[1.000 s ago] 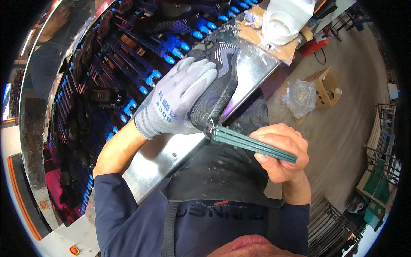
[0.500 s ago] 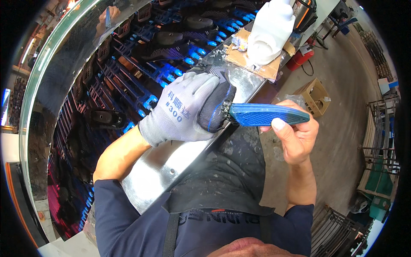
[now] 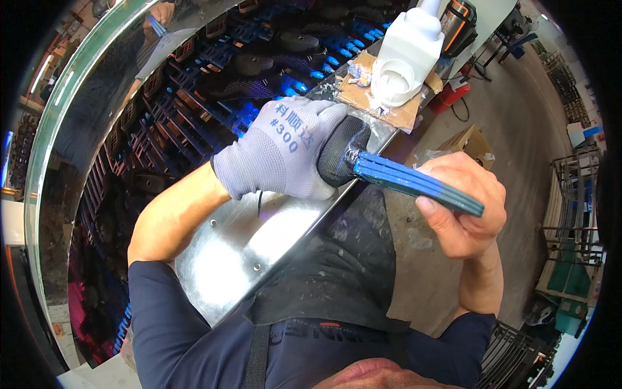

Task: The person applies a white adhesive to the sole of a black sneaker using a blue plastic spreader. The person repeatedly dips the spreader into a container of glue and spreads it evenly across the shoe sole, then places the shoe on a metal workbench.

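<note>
my left hand [image 3: 285, 149], in a grey knit glove, is closed around a dark shoe sole [image 3: 340, 152], pinning it above the edge of the shiny metal counter [image 3: 259, 240]. my bare right hand [image 3: 463, 207] has its fingers [image 3: 431, 207] wrapped round the handle of a flat blue brush [image 3: 414, 183], whose working end touches the sole's near edge, where i can see a wet, glossy patch. i judge the step in hand to be coating or working that edge of the sole with the brush. the next move, as i read it, calls for a steady left grip so the sole does not twist, and a light, even stroke along the rim, keeping the brush off my glove. beyond the counter, dark blue racks [image 3: 214, 97] carry more soles. farther along the counter, a white plastic jug [image 3: 405, 55] stands on a piece of cardboard [image 3: 382, 104], well apart from my hands.
</note>
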{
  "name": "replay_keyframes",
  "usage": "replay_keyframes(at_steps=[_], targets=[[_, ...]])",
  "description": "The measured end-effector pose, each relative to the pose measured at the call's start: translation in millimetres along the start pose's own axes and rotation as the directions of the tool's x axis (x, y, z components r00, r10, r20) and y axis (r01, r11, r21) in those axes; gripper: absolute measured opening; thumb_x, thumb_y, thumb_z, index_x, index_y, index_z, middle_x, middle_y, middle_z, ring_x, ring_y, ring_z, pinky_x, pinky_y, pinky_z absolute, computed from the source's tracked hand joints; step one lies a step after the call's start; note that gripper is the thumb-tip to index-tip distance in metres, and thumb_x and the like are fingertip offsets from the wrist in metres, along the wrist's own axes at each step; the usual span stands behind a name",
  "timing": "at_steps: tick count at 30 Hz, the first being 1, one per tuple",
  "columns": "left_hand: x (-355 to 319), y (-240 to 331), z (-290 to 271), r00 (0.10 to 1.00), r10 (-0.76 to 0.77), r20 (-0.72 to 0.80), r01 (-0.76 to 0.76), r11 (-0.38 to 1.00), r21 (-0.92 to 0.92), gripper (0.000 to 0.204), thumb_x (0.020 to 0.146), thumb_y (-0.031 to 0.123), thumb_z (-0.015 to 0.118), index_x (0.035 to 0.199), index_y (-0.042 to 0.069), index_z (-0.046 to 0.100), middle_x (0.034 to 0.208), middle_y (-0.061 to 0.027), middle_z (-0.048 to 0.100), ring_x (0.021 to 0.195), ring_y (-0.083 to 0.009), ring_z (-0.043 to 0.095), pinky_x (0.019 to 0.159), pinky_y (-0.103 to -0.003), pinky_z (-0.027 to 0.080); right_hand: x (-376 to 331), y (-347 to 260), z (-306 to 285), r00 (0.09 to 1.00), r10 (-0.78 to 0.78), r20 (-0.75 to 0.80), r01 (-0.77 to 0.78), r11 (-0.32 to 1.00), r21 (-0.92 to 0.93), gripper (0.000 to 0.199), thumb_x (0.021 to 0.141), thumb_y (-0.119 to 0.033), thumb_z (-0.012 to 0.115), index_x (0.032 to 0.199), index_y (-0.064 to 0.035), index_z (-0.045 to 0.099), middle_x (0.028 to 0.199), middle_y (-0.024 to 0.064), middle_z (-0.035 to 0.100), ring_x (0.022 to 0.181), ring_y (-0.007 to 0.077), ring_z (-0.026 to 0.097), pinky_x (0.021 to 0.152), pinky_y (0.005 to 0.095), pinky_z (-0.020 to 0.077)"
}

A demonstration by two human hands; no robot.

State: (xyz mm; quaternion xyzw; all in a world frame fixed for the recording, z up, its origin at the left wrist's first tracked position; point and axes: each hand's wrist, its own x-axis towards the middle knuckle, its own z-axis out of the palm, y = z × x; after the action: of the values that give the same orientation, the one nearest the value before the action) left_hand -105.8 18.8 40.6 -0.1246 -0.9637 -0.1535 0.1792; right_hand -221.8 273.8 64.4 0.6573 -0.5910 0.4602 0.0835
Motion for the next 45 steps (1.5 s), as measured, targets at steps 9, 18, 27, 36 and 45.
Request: replay_keyframes(at_steps=[9,18,27,36,45], targets=[[45.3,-22.9,-15.9,0.961,-0.117,0.252,0.131,0.99,-0.043,0.071,0.053,0.042,0.086,0.111,0.004,0.071,0.09,-0.0149,0.075,0.081,-0.0285,0.075,0.078,-0.036,0.06,17.6,1.6,-8.0,0.979,-0.195,0.053,0.202,0.927,-0.315,0.028,0.074,-0.001,0.08,0.099,0.006,0.069,0.088,0.0171,0.071,0.07,0.0274,0.072,0.058,0.0315,0.0572],[78.2,-39.1,-22.2,0.925,-0.098,0.368,0.194,0.953,-0.234,0.069,0.051,0.026,0.096,0.112,0.006,0.073,0.094,-0.0104,0.079,0.08,-0.0198,0.076,0.08,-0.032,0.061,23.4,18.9,-13.5,0.93,-0.315,0.19,0.367,0.815,-0.448,0.031,0.074,-0.004,0.078,0.102,0.008,0.069,0.092,0.0181,0.07,0.077,0.0294,0.074,0.064,0.0346,0.0617],[93.4,-48.0,-26.4,0.877,-0.121,0.466,0.253,0.939,-0.232,0.076,0.051,0.026,0.1,0.119,0.006,0.072,0.098,-0.0099,0.079,0.087,-0.0198,0.077,0.085,-0.032,0.062,42.8,20.2,-26.5,0.871,-0.339,0.355,0.477,0.754,-0.452,0.028,0.075,-0.003,0.08,0.099,0.0086,0.069,0.098,0.0192,0.07,0.085,0.0327,0.075,0.069,0.0369,0.0639],[91.7,-41.0,-36.3,0.866,-0.136,0.482,0.281,0.929,-0.242,0.073,0.053,0.022,0.1,0.12,0.007,0.072,0.101,-0.0095,0.079,0.09,-0.0181,0.077,0.087,-0.032,0.062,61.5,16.7,-36.7,0.834,-0.308,0.458,0.518,0.722,-0.459,0.027,0.071,-0.007,0.075,0.095,0.0031,0.072,0.101,0.0143,0.072,0.09,0.0291,0.074,0.073,0.0355,0.0636],[27.6,-125.6,42.2,0.971,-0.186,0.149,0.238,0.803,-0.547,0.078,0.057,0.013,0.099,0.128,0.007,0.066,0.122,-0.0069,0.072,0.115,-0.0197,0.068,0.11,-0.037,0.051,13.9,74.1,-46.5,0.914,0.388,0.122,-0.37,0.918,-0.144,0.017,0.093,-0.007,0.071,0.104,0.0049,0.069,0.098,0.011,0.073,0.083,0.0186,0.07,0.075,0.0325,0.0551]])
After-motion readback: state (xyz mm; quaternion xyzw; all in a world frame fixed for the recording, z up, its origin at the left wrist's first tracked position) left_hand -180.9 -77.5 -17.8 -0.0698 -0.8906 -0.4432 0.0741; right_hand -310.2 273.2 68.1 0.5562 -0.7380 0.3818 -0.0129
